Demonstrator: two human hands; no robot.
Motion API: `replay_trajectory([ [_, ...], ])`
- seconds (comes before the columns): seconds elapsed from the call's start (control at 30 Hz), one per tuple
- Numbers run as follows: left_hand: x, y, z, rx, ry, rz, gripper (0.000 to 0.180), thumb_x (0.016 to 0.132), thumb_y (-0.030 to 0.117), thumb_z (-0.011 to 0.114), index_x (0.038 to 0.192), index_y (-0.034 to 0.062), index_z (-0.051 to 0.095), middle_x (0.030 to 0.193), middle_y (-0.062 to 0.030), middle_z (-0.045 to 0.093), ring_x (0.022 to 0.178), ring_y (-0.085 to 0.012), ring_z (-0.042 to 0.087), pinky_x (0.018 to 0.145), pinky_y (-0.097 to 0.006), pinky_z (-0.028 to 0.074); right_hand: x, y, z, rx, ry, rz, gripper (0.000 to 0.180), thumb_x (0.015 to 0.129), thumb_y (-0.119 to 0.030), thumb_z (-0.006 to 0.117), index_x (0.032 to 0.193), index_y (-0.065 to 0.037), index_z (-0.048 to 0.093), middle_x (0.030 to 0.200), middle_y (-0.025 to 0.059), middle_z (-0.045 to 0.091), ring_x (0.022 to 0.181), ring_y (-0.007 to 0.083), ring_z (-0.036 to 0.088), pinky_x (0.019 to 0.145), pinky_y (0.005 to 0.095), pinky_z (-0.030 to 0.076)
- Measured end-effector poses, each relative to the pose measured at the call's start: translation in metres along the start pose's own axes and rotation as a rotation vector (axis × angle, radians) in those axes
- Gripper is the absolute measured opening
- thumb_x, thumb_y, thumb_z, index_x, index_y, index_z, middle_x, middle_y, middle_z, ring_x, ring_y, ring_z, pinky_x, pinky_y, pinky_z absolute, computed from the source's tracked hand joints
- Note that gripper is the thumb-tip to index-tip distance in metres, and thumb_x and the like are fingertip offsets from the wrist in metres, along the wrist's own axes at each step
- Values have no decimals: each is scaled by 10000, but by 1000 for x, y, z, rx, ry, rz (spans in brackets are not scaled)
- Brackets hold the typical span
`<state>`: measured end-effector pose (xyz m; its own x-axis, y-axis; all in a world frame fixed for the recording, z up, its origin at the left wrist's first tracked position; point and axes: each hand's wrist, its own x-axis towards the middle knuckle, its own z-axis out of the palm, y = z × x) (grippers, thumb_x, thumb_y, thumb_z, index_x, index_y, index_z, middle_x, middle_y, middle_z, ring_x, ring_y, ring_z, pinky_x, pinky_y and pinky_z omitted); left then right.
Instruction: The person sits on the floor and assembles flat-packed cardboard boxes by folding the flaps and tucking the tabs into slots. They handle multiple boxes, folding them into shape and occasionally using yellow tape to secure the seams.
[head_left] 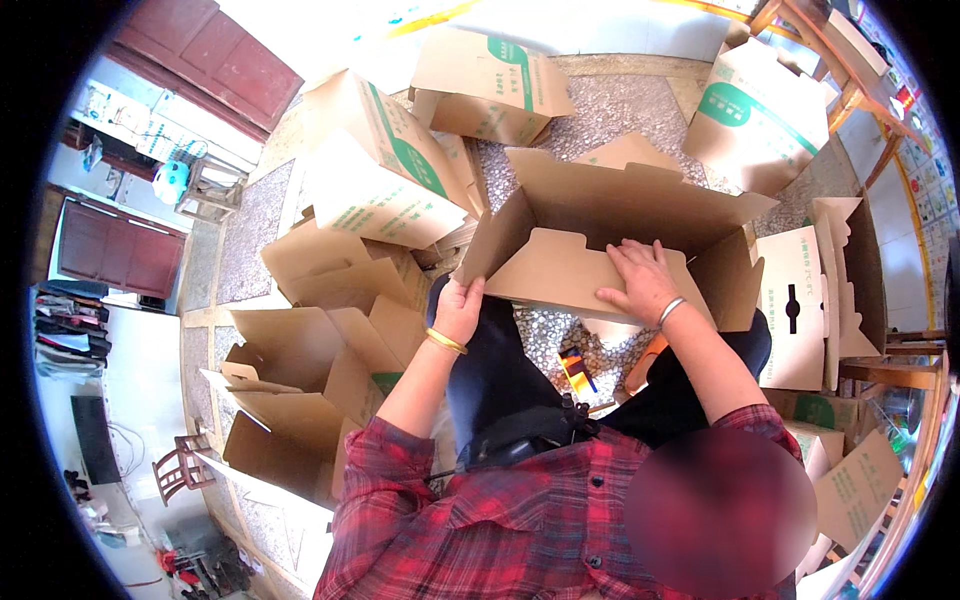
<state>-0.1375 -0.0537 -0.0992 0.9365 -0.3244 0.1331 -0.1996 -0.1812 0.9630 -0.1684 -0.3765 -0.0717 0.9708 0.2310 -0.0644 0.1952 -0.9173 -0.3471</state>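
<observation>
An open brown cardboard box [630,205] lies across my knees, its top facing up and its tall far wall standing. My left hand [460,310] grips the box's near left corner, with the thumb on the outer side. My right hand [640,283] rests with fingers spread on the near flap [550,268], which slants inward over the opening. The box's inner bottom is partly hidden by this flap. Below the box, between my legs, an orange and black item [577,370] lies on the speckled floor; its kind is unclear.
Several open cartons [290,350] stand in a row at my left. Printed green-and-white cartons [385,165] are stacked ahead, another box [755,115] sits far right, and a white-sided one [793,300] stands at my right beside wooden furniture [895,370]. A small wooden chair [183,468] is far left.
</observation>
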Motion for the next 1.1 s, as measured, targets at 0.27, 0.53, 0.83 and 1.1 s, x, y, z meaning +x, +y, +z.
replay_trajectory([
  [0.27,7,18,21,806,-43,360,582,783,-118,427,1356,-16,402,1361,-236,438,1277,-359,420,1082,-399,324,1,-3,5,-63,12,-7,737,804,-509,588,1340,-26,440,1370,123,455,1355,268,295,1117,567,142],
  [0.53,6,27,37,971,-62,274,661,772,35,588,1384,-17,343,1414,-231,366,1317,-384,346,1097,-410,300,0,-7,7,-94,62,0,718,820,-510,560,1335,-24,439,1383,112,443,1352,268,303,1108,575,155],
  [0.83,16,36,33,742,122,206,501,857,104,594,1330,16,453,1268,-211,531,1183,-359,499,1016,-396,392,21,-20,-82,-97,607,-269,692,719,-222,730,1331,-62,450,1406,122,393,1347,300,305,1093,543,232],
  [1.1,23,28,30,528,193,-12,621,762,130,727,1320,40,469,1251,-187,547,1171,-310,517,1015,-359,390,46,6,-86,-231,505,45,778,722,-181,732,1396,-72,359,1385,141,408,1325,297,333,1100,497,246],
])
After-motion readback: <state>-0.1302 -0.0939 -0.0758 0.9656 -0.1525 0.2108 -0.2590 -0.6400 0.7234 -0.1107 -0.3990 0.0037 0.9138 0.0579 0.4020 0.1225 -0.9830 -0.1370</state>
